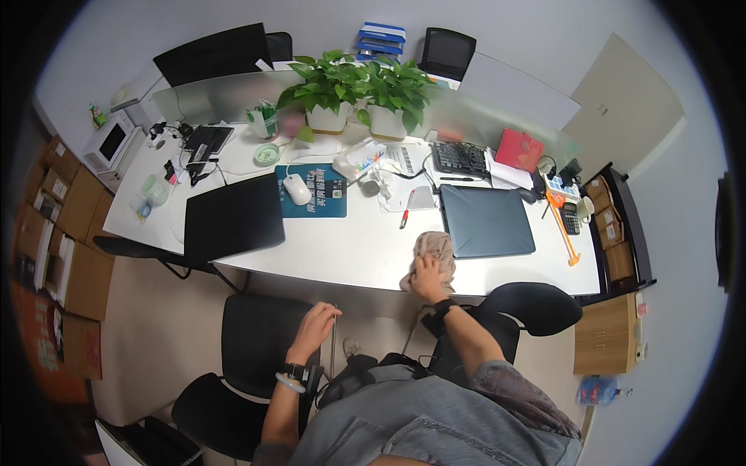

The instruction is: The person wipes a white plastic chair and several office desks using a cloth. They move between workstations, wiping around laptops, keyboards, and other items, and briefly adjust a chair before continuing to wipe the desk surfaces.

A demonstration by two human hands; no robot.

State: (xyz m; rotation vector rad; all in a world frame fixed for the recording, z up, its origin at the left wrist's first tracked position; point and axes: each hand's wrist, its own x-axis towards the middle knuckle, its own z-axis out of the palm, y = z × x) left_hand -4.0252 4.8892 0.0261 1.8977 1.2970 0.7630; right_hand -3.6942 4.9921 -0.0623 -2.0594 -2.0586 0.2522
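My right hand point(428, 278) presses on a crumpled beige cloth point(435, 244) at the front edge of the white desk point(326, 250), with the fingers bent into its folds. Just beyond the cloth lies a closed dark blue-grey laptop point(488, 221); cloth and laptop are close together, perhaps touching. A red and white pen or cutter point(407, 209) lies on the desktop past the cloth. My left hand point(317, 325) hangs in the air over a black chair point(262, 332), in front of the desk. Nothing is in it, and its fingers are loosely curved apart.
At the left, a black laptop point(236, 216) overhangs the desk's front edge. A white mouse point(298, 189) sits on a blue mouse pad point(332, 205). Potted plants point(384, 119) line the frosted divider. An orange long-handled tool point(564, 233), calculator point(570, 218) and mug point(584, 208) stand right.
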